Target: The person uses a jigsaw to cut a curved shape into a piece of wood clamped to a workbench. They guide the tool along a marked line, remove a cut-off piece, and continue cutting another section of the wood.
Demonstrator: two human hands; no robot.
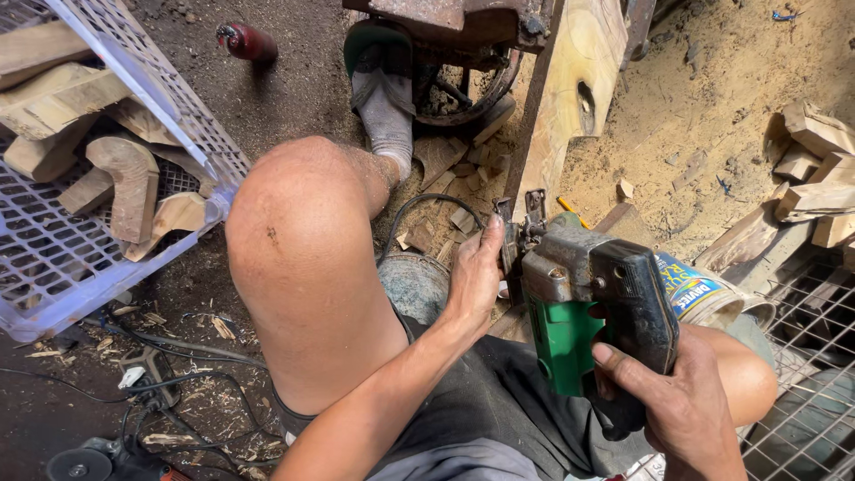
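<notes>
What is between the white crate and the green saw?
In the head view, the person's bare bent knee sits between the white crate and the green saw, with the left hand beside it.

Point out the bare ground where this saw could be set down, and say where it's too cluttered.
Free: dark dirt between the white crate and the socked foot, below the red cylinder; sawdust ground right of the wooden plank. Crowded: cords and chips lower left, wood scraps by the foot, and offcuts piled at the right edge.

A dirt floor [294, 80] strewn with sawdust carries a white plastic crate [53, 267] at left, wood offcuts [815, 169] at right, and a red canister [248, 42] far off.
</notes>
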